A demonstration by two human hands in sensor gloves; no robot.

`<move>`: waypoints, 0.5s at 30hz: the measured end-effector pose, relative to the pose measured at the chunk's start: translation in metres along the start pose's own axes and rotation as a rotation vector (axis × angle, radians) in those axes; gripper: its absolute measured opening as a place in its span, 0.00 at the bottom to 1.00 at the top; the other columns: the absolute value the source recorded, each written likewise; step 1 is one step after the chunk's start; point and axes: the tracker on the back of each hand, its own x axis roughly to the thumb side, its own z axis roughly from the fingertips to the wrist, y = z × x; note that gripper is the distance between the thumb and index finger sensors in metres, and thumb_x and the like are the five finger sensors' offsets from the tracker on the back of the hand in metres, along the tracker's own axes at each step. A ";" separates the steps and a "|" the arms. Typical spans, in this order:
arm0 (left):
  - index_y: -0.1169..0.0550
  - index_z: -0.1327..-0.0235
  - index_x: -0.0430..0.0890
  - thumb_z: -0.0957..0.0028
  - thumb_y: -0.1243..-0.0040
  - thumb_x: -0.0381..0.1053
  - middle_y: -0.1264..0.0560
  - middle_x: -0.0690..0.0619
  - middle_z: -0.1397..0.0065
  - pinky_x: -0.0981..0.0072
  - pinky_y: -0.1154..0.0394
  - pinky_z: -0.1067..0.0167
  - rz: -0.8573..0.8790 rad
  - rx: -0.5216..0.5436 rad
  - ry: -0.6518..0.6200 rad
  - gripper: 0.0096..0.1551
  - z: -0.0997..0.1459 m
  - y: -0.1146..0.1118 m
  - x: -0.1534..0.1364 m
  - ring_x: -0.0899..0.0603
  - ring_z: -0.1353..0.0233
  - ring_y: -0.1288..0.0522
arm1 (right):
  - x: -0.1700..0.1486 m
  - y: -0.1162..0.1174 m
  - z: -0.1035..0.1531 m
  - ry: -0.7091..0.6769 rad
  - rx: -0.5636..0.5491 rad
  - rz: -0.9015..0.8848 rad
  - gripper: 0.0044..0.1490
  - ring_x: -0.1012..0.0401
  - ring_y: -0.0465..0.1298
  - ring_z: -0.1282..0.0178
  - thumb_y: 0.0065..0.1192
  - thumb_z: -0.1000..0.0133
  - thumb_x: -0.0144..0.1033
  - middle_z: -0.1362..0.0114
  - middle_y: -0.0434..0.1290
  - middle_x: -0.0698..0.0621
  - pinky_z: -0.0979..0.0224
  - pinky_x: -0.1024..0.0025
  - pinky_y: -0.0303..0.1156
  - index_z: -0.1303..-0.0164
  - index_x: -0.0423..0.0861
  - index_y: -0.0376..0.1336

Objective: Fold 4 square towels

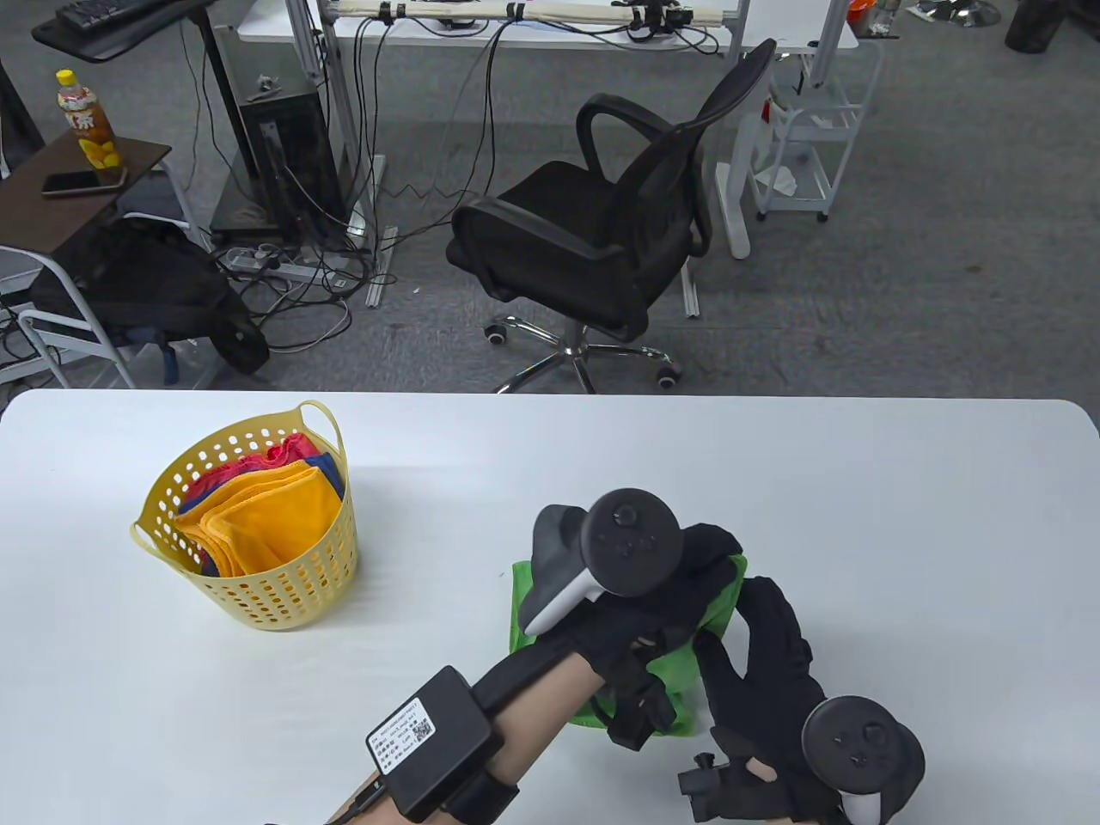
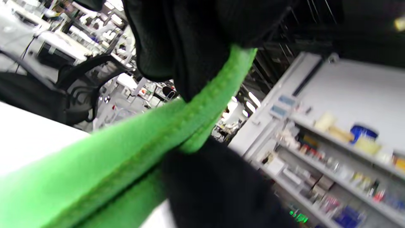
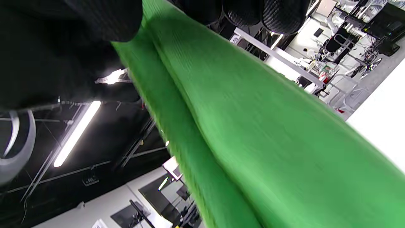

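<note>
Bright, even table view (soft shadows); both wrist views blurred, ceiling lamp glaring.

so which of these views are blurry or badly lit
Table view: sharp and evenly lit, with soft shadows under the basket. Left wrist view: the green towel and the shelves behind are blurred. Right wrist view: the towel is smeared too, and a ceiling light glares.

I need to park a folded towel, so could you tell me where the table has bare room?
Bare: right of the yellow basket toward the green towel, and the table surface right of both hands. Crowded: around the towel.
</note>
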 end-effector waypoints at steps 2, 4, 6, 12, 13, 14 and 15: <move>0.16 0.41 0.55 0.45 0.39 0.56 0.12 0.58 0.52 0.35 0.44 0.18 -0.221 0.035 -0.028 0.22 0.003 -0.008 0.010 0.47 0.27 0.21 | -0.002 -0.008 -0.002 0.010 -0.022 -0.035 0.47 0.29 0.60 0.26 0.59 0.41 0.52 0.19 0.55 0.25 0.38 0.16 0.45 0.21 0.35 0.53; 0.16 0.41 0.58 0.46 0.39 0.58 0.13 0.59 0.49 0.34 0.45 0.17 -0.429 0.043 -0.056 0.21 0.007 -0.019 0.020 0.47 0.24 0.22 | -0.004 -0.016 -0.005 0.023 -0.039 -0.036 0.47 0.29 0.59 0.25 0.60 0.41 0.53 0.19 0.55 0.25 0.38 0.16 0.45 0.21 0.34 0.53; 0.16 0.41 0.57 0.46 0.40 0.57 0.14 0.58 0.45 0.34 0.47 0.17 -0.473 0.056 -0.072 0.21 0.011 -0.029 0.027 0.46 0.22 0.24 | -0.005 -0.018 -0.007 0.031 -0.020 -0.010 0.48 0.28 0.59 0.25 0.62 0.42 0.53 0.18 0.54 0.25 0.38 0.16 0.44 0.21 0.34 0.54; 0.17 0.41 0.56 0.45 0.41 0.57 0.15 0.57 0.44 0.33 0.47 0.17 -0.409 0.032 -0.072 0.22 0.010 -0.039 0.037 0.44 0.22 0.25 | -0.009 -0.012 -0.009 0.077 0.017 0.080 0.43 0.27 0.59 0.25 0.64 0.41 0.45 0.18 0.56 0.25 0.38 0.15 0.43 0.22 0.34 0.56; 0.16 0.41 0.56 0.46 0.41 0.57 0.15 0.57 0.44 0.33 0.47 0.17 -0.415 0.035 -0.075 0.22 0.010 -0.040 0.038 0.44 0.22 0.25 | -0.010 -0.010 -0.010 0.109 0.032 0.092 0.40 0.27 0.59 0.25 0.62 0.40 0.42 0.18 0.56 0.25 0.38 0.15 0.43 0.22 0.34 0.57; 0.17 0.41 0.56 0.45 0.41 0.57 0.15 0.57 0.44 0.33 0.47 0.17 -0.417 0.030 -0.074 0.22 0.010 -0.041 0.039 0.45 0.22 0.25 | -0.014 -0.009 -0.011 0.141 0.044 0.113 0.39 0.27 0.59 0.25 0.61 0.39 0.41 0.18 0.57 0.24 0.39 0.15 0.43 0.23 0.34 0.58; 0.16 0.41 0.56 0.45 0.41 0.57 0.15 0.57 0.44 0.33 0.47 0.17 -0.403 0.029 -0.076 0.22 0.011 -0.042 0.041 0.44 0.22 0.25 | -0.019 -0.008 -0.014 0.171 0.058 0.127 0.39 0.26 0.58 0.25 0.61 0.39 0.42 0.18 0.56 0.24 0.39 0.15 0.42 0.23 0.34 0.58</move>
